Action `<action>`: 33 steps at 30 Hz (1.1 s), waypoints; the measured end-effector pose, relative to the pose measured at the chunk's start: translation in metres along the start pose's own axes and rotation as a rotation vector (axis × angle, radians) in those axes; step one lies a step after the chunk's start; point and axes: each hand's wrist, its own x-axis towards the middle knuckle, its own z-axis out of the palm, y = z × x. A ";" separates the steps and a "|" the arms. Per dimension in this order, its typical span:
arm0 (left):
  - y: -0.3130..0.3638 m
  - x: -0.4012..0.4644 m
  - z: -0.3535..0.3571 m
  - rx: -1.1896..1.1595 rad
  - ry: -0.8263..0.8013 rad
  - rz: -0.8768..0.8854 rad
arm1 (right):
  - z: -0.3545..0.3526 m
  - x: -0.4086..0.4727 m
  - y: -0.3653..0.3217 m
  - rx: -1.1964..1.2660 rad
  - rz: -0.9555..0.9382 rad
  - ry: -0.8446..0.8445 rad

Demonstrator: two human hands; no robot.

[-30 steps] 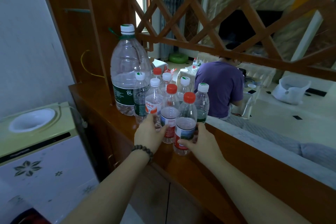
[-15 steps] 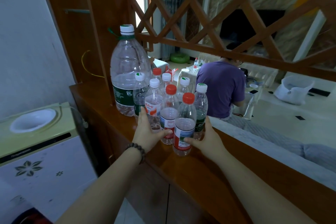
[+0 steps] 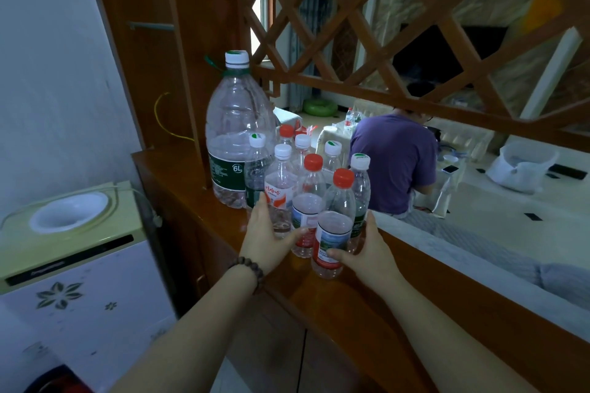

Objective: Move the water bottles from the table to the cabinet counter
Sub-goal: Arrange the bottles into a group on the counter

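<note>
Wooden cabinet counter (image 3: 325, 303) carries water bottles (image 3: 306, 198), bunched upright beside 6L jug (image 3: 234, 137); my left hand (image 3: 268, 242) and right hand (image 3: 367, 252) cup cluster, fingers curled round outer bottles, likely herding them tight for stability

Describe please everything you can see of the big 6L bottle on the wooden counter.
The big 6L bottle is clear ribbed plastic with a white cap, a green neck ring with a green carry loop, and a dark green label marked 6L. It stands upright at the back of the wooden counter, beside the wooden post, and looks nearly empty, with a little water at the bottom. Small bottles crowd its front right side; whether they touch it cannot be told. Neither hand touches it.
</note>
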 end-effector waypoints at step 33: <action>0.060 -0.253 -0.074 0.674 0.213 -0.042 | 0.012 -0.216 -0.052 -0.694 -0.149 0.114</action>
